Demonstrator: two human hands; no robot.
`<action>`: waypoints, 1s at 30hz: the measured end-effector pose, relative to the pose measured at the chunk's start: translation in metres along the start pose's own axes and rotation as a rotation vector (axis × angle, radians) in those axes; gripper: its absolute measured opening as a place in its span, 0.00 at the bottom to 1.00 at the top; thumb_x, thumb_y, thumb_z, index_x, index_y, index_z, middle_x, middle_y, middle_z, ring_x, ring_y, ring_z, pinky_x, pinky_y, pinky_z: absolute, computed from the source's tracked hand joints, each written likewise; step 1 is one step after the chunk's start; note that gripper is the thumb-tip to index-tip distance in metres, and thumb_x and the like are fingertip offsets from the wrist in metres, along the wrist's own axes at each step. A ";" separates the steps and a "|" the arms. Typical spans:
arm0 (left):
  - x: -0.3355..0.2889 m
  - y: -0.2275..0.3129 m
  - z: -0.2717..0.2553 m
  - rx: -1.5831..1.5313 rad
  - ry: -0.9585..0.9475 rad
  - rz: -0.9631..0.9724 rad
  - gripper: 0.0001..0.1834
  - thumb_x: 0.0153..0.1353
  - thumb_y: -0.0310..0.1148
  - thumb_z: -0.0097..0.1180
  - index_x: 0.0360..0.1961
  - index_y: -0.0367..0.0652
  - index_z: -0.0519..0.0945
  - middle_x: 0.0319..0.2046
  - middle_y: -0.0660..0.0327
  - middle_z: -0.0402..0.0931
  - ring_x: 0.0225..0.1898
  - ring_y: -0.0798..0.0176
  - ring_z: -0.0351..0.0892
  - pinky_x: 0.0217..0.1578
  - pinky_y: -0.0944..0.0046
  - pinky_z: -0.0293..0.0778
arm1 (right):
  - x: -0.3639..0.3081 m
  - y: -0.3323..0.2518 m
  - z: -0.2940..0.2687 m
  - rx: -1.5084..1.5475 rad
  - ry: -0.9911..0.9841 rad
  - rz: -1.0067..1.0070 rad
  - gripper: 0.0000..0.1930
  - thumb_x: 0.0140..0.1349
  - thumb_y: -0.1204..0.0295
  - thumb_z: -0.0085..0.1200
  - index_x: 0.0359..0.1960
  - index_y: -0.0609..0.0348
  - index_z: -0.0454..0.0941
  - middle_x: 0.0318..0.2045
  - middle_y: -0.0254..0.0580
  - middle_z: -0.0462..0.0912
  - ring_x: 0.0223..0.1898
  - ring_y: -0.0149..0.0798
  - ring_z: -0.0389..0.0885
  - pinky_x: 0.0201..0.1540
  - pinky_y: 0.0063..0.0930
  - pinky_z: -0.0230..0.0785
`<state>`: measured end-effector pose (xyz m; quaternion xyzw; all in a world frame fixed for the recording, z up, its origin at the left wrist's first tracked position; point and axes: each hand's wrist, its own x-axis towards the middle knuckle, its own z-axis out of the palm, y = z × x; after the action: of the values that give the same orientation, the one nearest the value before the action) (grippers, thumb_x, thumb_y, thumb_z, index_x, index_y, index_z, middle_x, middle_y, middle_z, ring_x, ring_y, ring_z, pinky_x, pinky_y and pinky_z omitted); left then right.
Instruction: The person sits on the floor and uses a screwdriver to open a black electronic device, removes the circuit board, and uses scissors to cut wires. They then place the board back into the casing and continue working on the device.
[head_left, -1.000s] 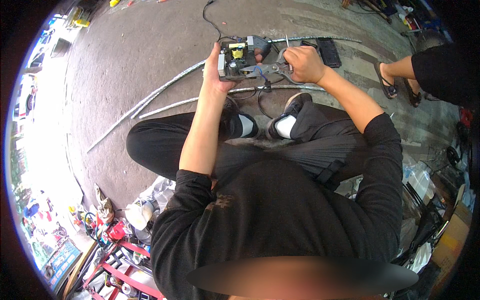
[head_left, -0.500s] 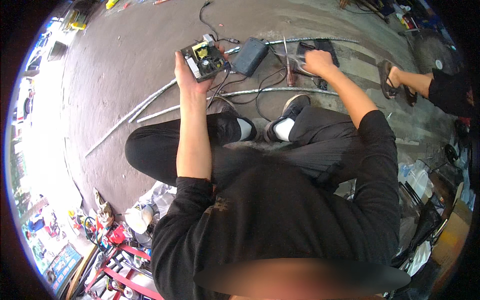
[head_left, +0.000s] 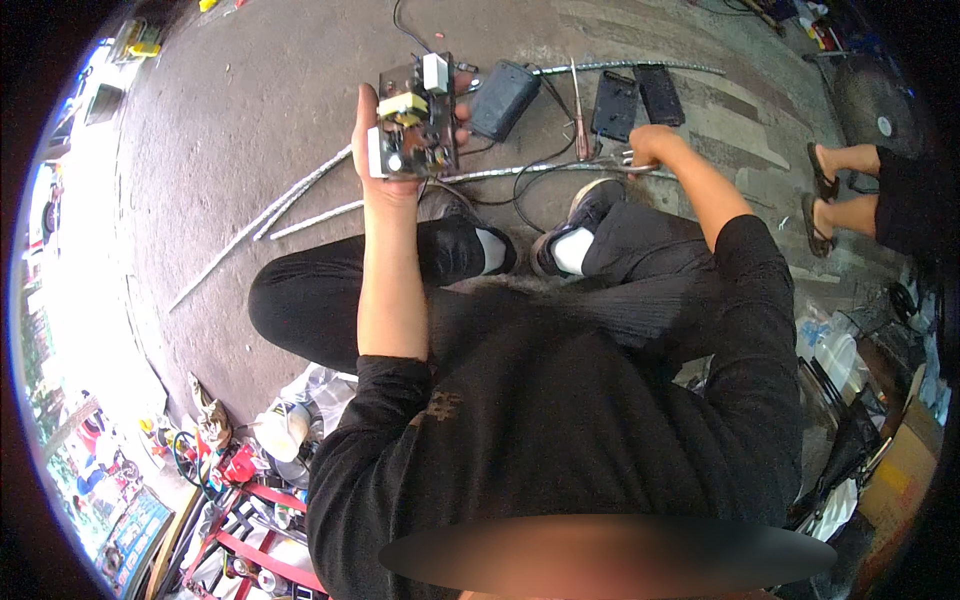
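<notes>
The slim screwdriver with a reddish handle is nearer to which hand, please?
Right: the right hand is close, right of the screwdriver; the left hand, holding a dark rectangular circuit board, is farther off to the tool's left.

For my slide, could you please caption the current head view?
Left hand holding a bare circuit board, right hand at the pliers, screwdriver on the floor nearby.

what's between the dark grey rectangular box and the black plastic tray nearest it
In the head view, a slim metal-shafted, red-handled screwdriver lies between them, along with thin dark cable.
</notes>
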<state>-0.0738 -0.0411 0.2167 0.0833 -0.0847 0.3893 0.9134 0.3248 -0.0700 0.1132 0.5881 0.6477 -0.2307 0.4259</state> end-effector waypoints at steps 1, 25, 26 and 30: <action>0.002 -0.003 0.010 0.196 0.092 0.025 0.46 0.70 0.64 0.36 0.68 0.29 0.61 0.62 0.28 0.64 0.49 0.33 0.80 0.44 0.35 0.81 | 0.003 -0.001 0.008 -0.022 0.023 0.012 0.31 0.42 0.46 0.75 0.41 0.58 0.88 0.43 0.46 0.88 0.45 0.49 0.86 0.45 0.44 0.79; 0.012 -0.044 -0.033 0.250 0.526 0.196 0.45 0.71 0.66 0.26 0.68 0.34 0.63 0.62 0.40 0.69 0.61 0.31 0.70 0.60 0.30 0.68 | 0.072 -0.080 0.053 0.617 0.418 -0.347 0.22 0.51 0.55 0.59 0.36 0.64 0.85 0.32 0.58 0.85 0.31 0.49 0.85 0.36 0.43 0.74; 0.010 -0.050 -0.038 0.274 0.582 0.173 0.44 0.71 0.66 0.27 0.67 0.34 0.64 0.61 0.40 0.70 0.61 0.31 0.71 0.60 0.29 0.68 | 0.067 -0.097 0.045 0.599 0.353 -0.290 0.22 0.52 0.54 0.60 0.36 0.62 0.85 0.34 0.56 0.86 0.34 0.48 0.85 0.38 0.42 0.75; 0.030 -0.055 -0.054 0.362 0.609 0.117 0.41 0.72 0.63 0.32 0.66 0.36 0.66 0.60 0.42 0.72 0.61 0.35 0.72 0.62 0.34 0.68 | 0.018 -0.119 -0.012 1.802 0.081 -0.493 0.25 0.70 0.49 0.49 0.50 0.58 0.81 0.48 0.51 0.85 0.44 0.45 0.85 0.49 0.46 0.76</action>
<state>-0.0086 -0.0461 0.1660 0.1188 0.2570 0.4568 0.8433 0.2080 -0.0739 0.0804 0.5501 0.3453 -0.7091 -0.2745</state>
